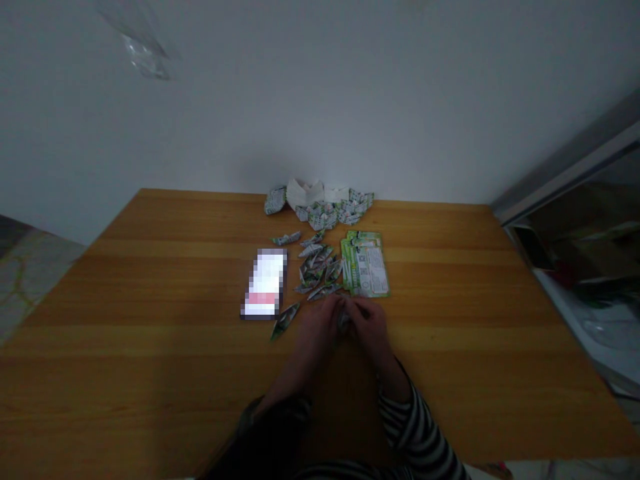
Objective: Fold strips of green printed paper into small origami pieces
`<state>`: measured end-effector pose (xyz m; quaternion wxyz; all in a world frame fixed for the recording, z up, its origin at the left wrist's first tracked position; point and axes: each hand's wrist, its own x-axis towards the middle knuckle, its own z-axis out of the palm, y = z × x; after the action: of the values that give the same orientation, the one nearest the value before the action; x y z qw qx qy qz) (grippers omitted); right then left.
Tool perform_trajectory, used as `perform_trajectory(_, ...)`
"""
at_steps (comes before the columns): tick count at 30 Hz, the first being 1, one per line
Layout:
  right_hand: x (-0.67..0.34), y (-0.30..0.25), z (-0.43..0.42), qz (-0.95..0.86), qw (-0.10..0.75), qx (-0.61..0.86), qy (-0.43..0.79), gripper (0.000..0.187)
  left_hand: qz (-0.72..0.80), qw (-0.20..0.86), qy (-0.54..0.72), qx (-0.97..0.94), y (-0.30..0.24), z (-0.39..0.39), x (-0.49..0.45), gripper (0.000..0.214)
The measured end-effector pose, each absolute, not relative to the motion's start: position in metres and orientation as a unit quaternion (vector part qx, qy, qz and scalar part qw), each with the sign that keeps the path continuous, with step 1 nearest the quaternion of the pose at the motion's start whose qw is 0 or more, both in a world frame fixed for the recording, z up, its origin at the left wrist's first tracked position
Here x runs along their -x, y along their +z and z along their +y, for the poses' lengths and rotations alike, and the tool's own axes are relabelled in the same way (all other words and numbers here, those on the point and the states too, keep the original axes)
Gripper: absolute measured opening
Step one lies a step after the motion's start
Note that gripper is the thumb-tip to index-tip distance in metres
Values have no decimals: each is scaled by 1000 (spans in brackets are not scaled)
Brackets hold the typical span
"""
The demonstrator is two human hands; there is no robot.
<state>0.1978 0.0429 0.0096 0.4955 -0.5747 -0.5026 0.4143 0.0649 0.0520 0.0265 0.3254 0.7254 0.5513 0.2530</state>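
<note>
Tabletop [130, 293] of honey-coloured wood carries everything in front of you. Farthest left sits a phone [265, 283], its screen pixelated out, and just beside its lower corner lies a folded paper boat [285, 321] printed in green. Your left hand [315, 327] and right hand [370, 327] meet at the fingertips, pressed together around a small folded paper piece [343, 321] (too dim and covered to make out its shape). Your left forearm runs back into a dark sleeve [273, 427], your right into a black-and-white striped sleeve [420, 427]. Ahead of your hands lies a cluster of small folded paper boats [317, 267], with a heap of crumpled printed paper [320, 203] near the wall [320, 100] beyond it. To the right, a stack of green-and-white printed cards [365, 263] lies flat, just beside the cluster.
</note>
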Motion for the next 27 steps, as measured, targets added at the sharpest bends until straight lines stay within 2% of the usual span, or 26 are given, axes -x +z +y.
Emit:
perform_trajectory(8, -192, 18, 40, -517, 509, 599, 339, 18, 549, 377, 296, -685, 27, 51, -70, 15)
perform_trajectory(20, -207, 22, 44, -573, 478, 573, 340, 14, 484, 492, 345, -636, 28, 56, -65, 8)
perform_trajectory(27, -199, 22, 40, -498, 546, 584, 335, 18, 510, 488, 398, -586, 31, 51, -71, 9)
